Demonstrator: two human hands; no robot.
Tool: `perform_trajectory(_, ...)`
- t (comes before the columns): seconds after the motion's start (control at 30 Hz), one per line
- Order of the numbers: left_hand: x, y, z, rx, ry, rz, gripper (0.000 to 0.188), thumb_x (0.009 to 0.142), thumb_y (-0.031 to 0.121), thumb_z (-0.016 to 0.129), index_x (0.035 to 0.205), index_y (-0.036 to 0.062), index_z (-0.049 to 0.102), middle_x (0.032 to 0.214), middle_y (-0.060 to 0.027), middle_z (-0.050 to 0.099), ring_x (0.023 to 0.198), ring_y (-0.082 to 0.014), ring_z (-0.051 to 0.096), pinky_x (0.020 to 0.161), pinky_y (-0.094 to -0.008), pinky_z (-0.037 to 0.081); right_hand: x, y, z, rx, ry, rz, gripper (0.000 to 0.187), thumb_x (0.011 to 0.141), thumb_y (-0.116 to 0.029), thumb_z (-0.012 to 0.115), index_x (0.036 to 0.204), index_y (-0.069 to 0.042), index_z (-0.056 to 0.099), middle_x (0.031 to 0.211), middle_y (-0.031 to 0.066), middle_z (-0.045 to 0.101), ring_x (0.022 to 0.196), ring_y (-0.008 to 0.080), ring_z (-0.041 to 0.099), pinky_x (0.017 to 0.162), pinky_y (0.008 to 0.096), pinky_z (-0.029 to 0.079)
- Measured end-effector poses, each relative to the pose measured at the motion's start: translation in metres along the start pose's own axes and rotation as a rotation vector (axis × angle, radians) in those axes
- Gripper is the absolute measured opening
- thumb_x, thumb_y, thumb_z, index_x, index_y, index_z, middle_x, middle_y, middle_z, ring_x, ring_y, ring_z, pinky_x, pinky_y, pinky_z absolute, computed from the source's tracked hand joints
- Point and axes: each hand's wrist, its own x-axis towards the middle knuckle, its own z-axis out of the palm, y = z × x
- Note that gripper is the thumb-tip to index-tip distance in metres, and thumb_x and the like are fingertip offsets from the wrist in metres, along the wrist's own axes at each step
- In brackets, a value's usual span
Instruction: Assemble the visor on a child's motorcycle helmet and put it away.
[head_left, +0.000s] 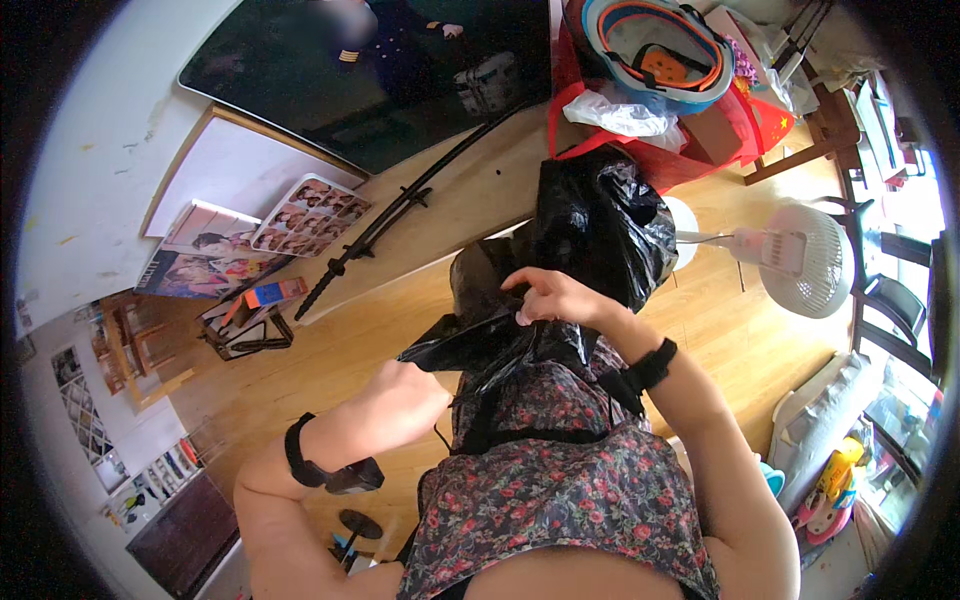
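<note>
A thin black plastic bag (475, 340) is stretched between my hands in front of my floral clothing. My left hand (410, 392) is closed on its left edge, with the fingertips hidden by the plastic. My right hand (552, 298) is bent over the bag's upper right part, thumb and fingers pinching the plastic and the index finger curled toward the left. Just beyond lies a bulky, shiny black plastic bag (605, 225); whether it joins the piece I hold cannot be made out.
A red bag (725, 135) holding a blue helmet (655, 55) stands beyond the black plastic. To the right is a white fan (805, 260). A large dark screen (360, 80), a black pole (400, 205) and picture boards (215, 245) are at the far left.
</note>
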Motion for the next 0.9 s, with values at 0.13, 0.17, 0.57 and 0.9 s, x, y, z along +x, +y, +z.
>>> perform_trajectory(0.13, 0.015, 0.005, 0.004, -0.036, -0.053, 0.025, 0.011, 0.074, 0.009, 0.055, 0.080, 0.0073, 0.064, 0.066, -0.0158, 0.061, 0.063, -0.0311, 0.062, 0.052, -0.0418, 0.047, -0.005, 0.004, 0.013, -0.245, 0.229, -0.085, 0.040, 0.070, -0.006, 0.055, 0.109, 0.001, 0.046, 0.068, 0.0032, 0.057, 0.064, 0.0150, 0.056, 0.058, 0.0245, 0.042)
perform_trajectory(0.17, 0.019, 0.007, 0.005, -0.037, -0.055, 0.026, 0.011, 0.074, 0.009, 0.055, 0.080, 0.0073, 0.064, 0.066, -0.0158, 0.061, 0.063, -0.0311, 0.062, 0.052, -0.0418, 0.047, -0.008, 0.005, 0.015, -0.242, 0.229, -0.083, 0.040, 0.070, -0.006, 0.055, 0.109, 0.001, 0.046, 0.068, 0.0032, 0.057, 0.064, 0.0150, 0.056, 0.058, 0.0245, 0.042)
perform_trajectory(0.57, 0.018, -0.008, -0.021, -2.099, 0.242, 0.351, 0.053, 0.088, 0.008, 0.048, 0.136, 0.0012, 0.026, 0.076, -0.0020, 0.048, 0.054, -0.0051, 0.034, 0.051, -0.0162, 0.029, -0.004, 0.100, -0.031, -0.465, 0.720, -0.210, 0.020, 0.071, -0.006, 0.053, 0.090, -0.002, 0.058, 0.093, 0.0150, 0.060, 0.092, 0.0278, 0.057, 0.083, 0.0332, 0.045)
perform_trajectory(0.9, 0.030, 0.004, -0.002, -2.180, 0.210, 0.501, 0.083, 0.081, 0.002, 0.057, 0.142, 0.0084, 0.002, 0.094, -0.0044, 0.039, 0.062, -0.0088, 0.037, 0.059, -0.0248, 0.032, -0.027, -0.137, -0.184, -1.916, 1.489, -0.218, 0.040, 0.076, -0.010, 0.052, 0.116, -0.014, 0.048, 0.111, 0.0052, 0.051, 0.116, 0.0222, 0.041, 0.101, 0.0515, 0.022)
